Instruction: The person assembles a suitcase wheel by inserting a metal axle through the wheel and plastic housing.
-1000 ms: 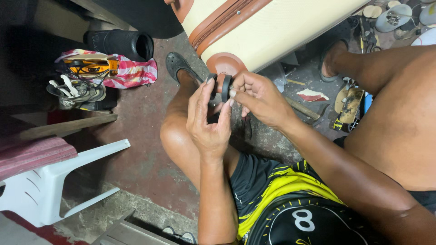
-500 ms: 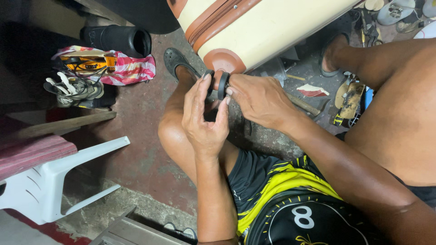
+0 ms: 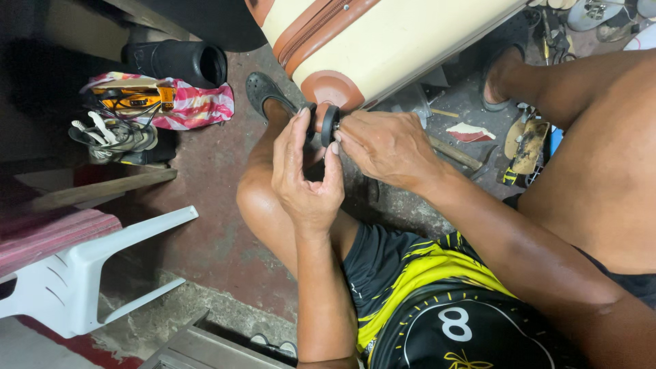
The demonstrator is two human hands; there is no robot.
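Note:
A cream hard-shell suitcase (image 3: 403,41) with brown trim and a brown corner cap lies across the top of the head view. At that corner sits a black double wheel (image 3: 326,124). My left hand (image 3: 304,181) reaches up from below with thumb and fingers pinching the wheel. From the right, my right hand (image 3: 386,147) meets it, fingertips pressed on the wheel's side. Both hands work above my bent left knee (image 3: 256,201). What the right fingertips hold is hidden.
A white plastic chair (image 3: 82,273) stands at lower left beside a wooden plank (image 3: 102,188). A black tube (image 3: 181,61), a striped bag with tools (image 3: 171,102) and sandals (image 3: 113,137) lie at upper left. Scraps and tools (image 3: 523,147) litter the floor at right.
The camera view has shifted slightly. Both hands stay on the wheel, their fingers adjusting a little around it.

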